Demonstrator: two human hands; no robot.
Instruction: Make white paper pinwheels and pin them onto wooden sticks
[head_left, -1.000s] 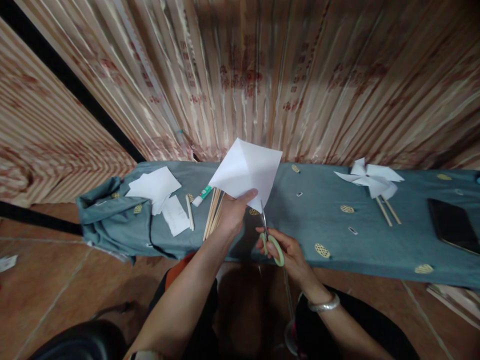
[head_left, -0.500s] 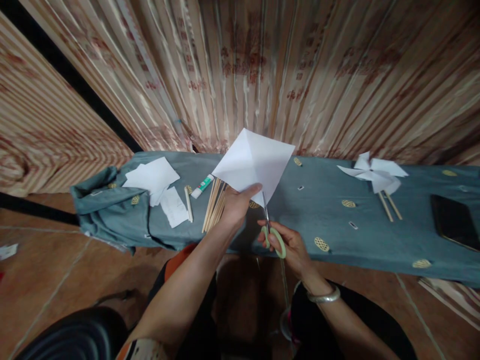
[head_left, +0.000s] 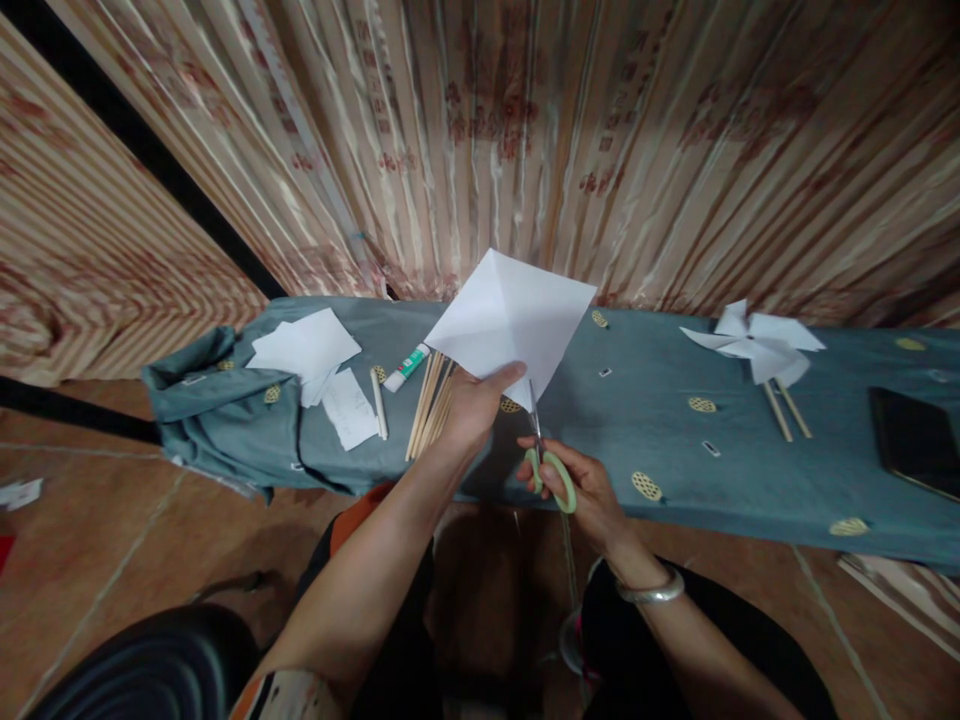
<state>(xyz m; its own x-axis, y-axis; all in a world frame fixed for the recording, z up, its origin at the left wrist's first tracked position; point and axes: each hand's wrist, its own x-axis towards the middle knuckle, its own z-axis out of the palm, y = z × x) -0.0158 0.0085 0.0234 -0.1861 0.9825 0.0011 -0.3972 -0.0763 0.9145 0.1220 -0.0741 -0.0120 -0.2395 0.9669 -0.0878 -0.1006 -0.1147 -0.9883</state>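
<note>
A creased white square of paper (head_left: 517, 315) is held up over the cloth-covered bench, one corner pointing toward me. My left hand (head_left: 480, 405) pinches it near that lower corner, thumb on top and the other fingers hidden beneath. My right hand (head_left: 581, 485) grips scissors (head_left: 559, 482) with light green handles. Their blades meet the paper at its near corner, just right of my left thumb. Beneath and left of the paper lie several thin wooden sticks (head_left: 427, 410), and a glue stick (head_left: 407, 367) rests beside them.
Paper sheets (head_left: 307, 345), a marked slip (head_left: 350, 410) and a white stick-like item (head_left: 379, 405) lie left on the grey-green cloth (head_left: 630, 400). At right are a white paper pinwheel (head_left: 757, 345), two wooden sticks (head_left: 778, 410) and a black phone (head_left: 915, 440). A curtain (head_left: 480, 130) hangs behind.
The scissors have shifted slightly down and their blades look closer together. The paper has tilted a little, its top corner rising slightly. My left hand keeps its pinch.
</note>
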